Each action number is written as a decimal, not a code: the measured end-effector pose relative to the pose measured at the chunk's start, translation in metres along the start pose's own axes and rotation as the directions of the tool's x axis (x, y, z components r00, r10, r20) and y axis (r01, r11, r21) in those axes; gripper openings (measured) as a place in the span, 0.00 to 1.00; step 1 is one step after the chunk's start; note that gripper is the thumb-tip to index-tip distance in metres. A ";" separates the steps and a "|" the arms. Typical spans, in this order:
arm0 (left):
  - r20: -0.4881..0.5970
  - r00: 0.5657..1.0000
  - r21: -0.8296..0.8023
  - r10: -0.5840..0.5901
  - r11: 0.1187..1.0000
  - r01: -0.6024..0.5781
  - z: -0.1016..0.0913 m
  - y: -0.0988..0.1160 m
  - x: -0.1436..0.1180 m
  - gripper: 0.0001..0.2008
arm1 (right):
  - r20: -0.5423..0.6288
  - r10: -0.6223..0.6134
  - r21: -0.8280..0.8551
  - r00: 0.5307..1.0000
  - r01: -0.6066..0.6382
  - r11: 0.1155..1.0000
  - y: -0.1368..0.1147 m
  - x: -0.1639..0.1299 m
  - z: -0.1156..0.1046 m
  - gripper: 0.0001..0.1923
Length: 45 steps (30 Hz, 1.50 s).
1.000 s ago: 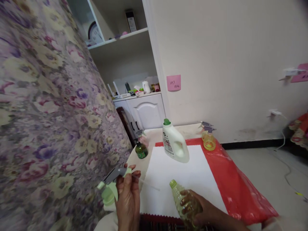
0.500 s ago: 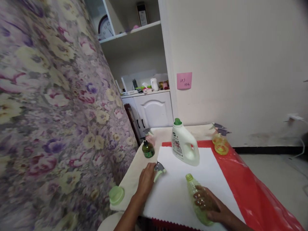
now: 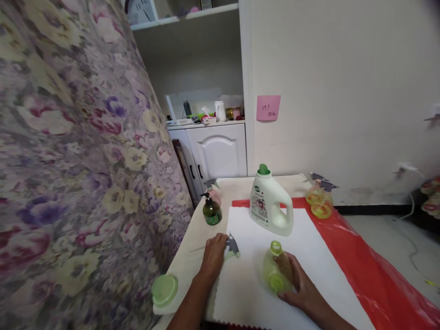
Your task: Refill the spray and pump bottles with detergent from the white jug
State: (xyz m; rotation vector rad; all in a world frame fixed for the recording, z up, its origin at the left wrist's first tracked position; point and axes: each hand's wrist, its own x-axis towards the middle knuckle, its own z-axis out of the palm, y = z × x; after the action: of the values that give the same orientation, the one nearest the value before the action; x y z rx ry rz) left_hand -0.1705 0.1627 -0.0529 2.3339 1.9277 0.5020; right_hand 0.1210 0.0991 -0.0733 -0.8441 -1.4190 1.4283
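right hand [image 3: 302,286]: wrapped around green bottle [image 3: 275,271] on white sheet [image 3: 309,256], near front edge of surface
bottle axis: upright, tilted a bit, open neck up
left hand [image 3: 213,256]: fingers closed on spray head [image 3: 232,247] at sheet's left edge, nozzle pointing right

Bright even daylight, soft focus, warped edges

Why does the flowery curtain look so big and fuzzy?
In the head view the flowered curtain sits close to the lens, so it is blurred and stretched; the straight cabinet edge leans. The white jug and green bottle under the right hand look clearer.
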 end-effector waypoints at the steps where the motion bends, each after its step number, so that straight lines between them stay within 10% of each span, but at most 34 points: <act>1: -0.007 1.000 -0.005 0.002 1.000 -0.002 0.002 -0.001 0.000 0.15 | -0.015 -0.002 -0.051 1.000 0.001 0.999 0.000 0.003 0.005 0.42; 29: -0.238 0.958 -0.152 0.157 0.969 -0.197 0.004 0.014 -0.007 0.20 | -0.162 -0.072 -0.245 0.984 0.030 0.969 0.030 0.002 0.025 0.50; 36: -0.265 0.937 -0.142 0.228 0.952 -0.271 0.006 0.014 -0.001 0.17 | -0.272 -0.183 -0.527 0.945 0.013 0.850 0.024 -0.036 -0.014 0.28; 45: -0.261 0.929 -0.164 0.261 0.937 -0.309 0.011 0.009 0.002 0.15 | -0.629 -0.342 -0.732 0.698 -0.384 0.563 0.016 -0.091 -0.131 0.22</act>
State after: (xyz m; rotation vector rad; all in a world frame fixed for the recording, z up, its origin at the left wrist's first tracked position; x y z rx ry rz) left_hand -0.1584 0.1648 -0.0606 2.5249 1.5256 0.9920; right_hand 0.2709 0.0623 -0.1140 -1.8056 -1.3673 0.1613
